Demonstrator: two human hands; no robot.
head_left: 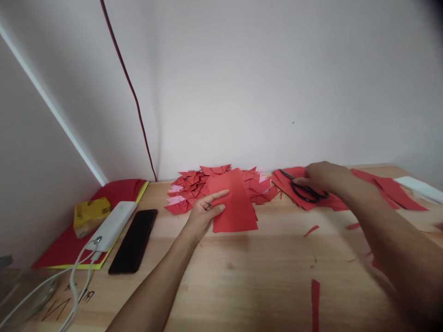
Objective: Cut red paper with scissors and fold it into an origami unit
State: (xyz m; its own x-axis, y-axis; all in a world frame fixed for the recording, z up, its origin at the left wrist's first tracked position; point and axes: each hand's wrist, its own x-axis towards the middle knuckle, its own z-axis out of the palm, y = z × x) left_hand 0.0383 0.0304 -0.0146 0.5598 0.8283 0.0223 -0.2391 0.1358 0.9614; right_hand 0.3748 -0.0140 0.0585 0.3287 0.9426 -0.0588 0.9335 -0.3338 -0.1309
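My left hand (205,211) pinches a small stack of red paper sheets (236,203) between the thumb and fingers, tilted up above the table. Folded red paper pieces (192,186), a few pink among them, lie heaped behind the stack against the wall. My right hand (323,176) reaches to the right and closes on black-handled scissors (306,196). Its fingertips are at the scissors near the pivot, with the handle loops showing below the hand; some fingers are hidden. Beneath the scissors lie more cut red sheets (285,185).
To the left are a black phone (133,242), a white power bank (112,226) with cables, a yellow packet (92,214) and red and yellow paper (57,251). Red strips (315,304) litter the wooden table (242,286). A white item (420,188) lies far right.
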